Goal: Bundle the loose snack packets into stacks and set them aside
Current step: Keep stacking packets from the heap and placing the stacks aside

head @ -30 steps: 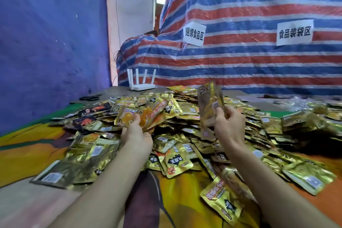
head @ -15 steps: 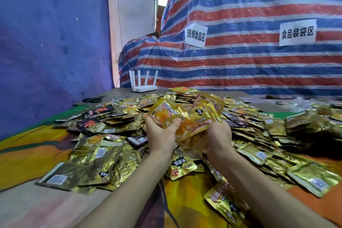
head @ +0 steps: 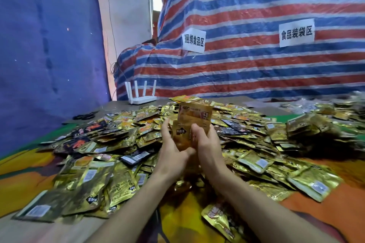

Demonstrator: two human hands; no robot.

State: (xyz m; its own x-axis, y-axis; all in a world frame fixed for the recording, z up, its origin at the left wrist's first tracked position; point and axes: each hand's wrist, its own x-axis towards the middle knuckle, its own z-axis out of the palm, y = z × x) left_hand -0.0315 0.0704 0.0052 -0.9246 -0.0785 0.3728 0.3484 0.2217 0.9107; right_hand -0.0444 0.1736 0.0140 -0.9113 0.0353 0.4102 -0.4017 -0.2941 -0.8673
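A small upright stack of gold snack packets [head: 192, 122] stands between my two hands above the middle of the pile. My left hand [head: 171, 150] holds the stack's left side with its fingers up along the edge. My right hand [head: 205, 144] grips the right side, thumb across the front. Around and beneath them a wide heap of loose gold and dark packets [head: 110, 154] covers the table. The lower part of the held stack is hidden behind my hands.
A white router [head: 141, 94] with several antennas stands at the table's back left, near a dark cable coil [head: 85, 116]. A striped tarp [head: 256, 61] with two paper signs rises behind the table. A mound of packets [head: 312, 126] lies at the right.
My hands have come together. The packets that each held apart are now pressed into one upright stack between them, lifted a little above the pile.
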